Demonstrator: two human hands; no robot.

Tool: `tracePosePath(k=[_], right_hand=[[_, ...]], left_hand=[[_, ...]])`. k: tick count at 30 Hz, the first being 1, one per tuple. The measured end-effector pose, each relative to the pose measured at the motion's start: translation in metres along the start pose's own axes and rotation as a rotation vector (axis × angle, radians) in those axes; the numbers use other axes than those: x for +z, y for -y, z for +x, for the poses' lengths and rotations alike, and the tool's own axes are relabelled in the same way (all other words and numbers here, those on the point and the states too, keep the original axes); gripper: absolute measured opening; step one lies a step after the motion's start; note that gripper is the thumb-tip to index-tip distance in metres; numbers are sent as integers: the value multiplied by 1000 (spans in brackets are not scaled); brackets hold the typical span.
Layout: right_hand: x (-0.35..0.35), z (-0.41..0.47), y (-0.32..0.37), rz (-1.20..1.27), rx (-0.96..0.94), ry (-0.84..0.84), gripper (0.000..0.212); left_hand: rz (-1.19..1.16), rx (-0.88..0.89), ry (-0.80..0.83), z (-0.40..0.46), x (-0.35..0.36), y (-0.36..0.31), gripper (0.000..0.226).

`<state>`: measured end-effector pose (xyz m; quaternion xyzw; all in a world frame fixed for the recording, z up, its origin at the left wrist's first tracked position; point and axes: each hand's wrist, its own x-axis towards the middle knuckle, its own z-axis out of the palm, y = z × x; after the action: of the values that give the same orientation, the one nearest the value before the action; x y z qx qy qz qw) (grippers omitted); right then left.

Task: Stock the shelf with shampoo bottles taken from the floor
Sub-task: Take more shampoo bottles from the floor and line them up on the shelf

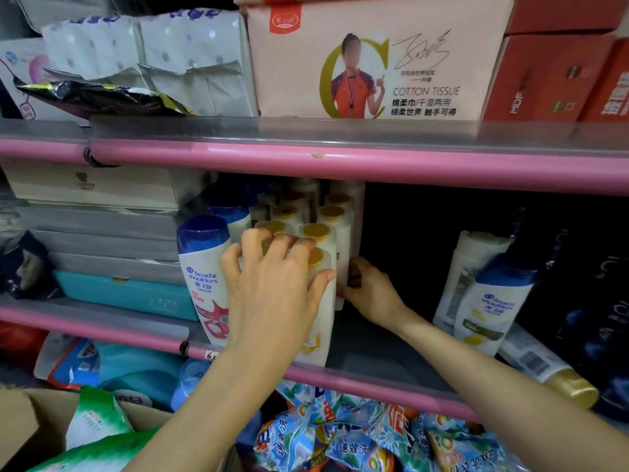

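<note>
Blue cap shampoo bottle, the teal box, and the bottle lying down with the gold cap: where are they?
Blue cap shampoo bottle (204, 277): head view, white label front.
Teal box (126, 292): head view, front side.
Lying bottle (544, 367): head view, white body.

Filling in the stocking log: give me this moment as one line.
step: seating bottle | left hand: grips gold-capped bottle at front | right hand: steadies row's right side | shelf: space free to the right
</note>
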<state>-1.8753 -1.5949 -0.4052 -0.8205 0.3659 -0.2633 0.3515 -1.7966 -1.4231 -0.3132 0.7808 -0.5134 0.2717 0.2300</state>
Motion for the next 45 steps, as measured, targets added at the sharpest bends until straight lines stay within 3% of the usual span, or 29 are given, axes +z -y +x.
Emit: tracePosePath(k=[4,6,8,11,14,17,23,30,35,45], right_hand=[[-33,-33,17,-197,-13,-61,48],[-62,-56,29,-302,-142,-164,43],[-96,-78,40,-393,-272,-254,36],[-143,-101,43,-590,-333,-403,31],[-170,-111,27,-719,-151,-445,40],[-180,-111,11,-568,75,-310,48],[-176,-114,-2,-307,117,-274,49],[-149,-121,9,-139,35,-294,40],[-109,-113,32,-190,-96,-277,40],[-70,-96,56,-209,-198,-215,39]], left_hand=[[-63,48,-149,-8,0,-5,23],[-135,135,-290,-13,0,-18,17],[-244,194,-321,-18,2,-39,15],[-467,171,-158,-26,10,-76,13],[-692,22,155,-37,25,-104,18],[-775,-117,333,-49,42,-120,24],[-745,-254,497,-74,58,-129,30],[-686,-439,387,-95,60,-115,41],[-609,-612,296,-112,65,-96,58],[-494,-708,296,-113,79,-82,66]])
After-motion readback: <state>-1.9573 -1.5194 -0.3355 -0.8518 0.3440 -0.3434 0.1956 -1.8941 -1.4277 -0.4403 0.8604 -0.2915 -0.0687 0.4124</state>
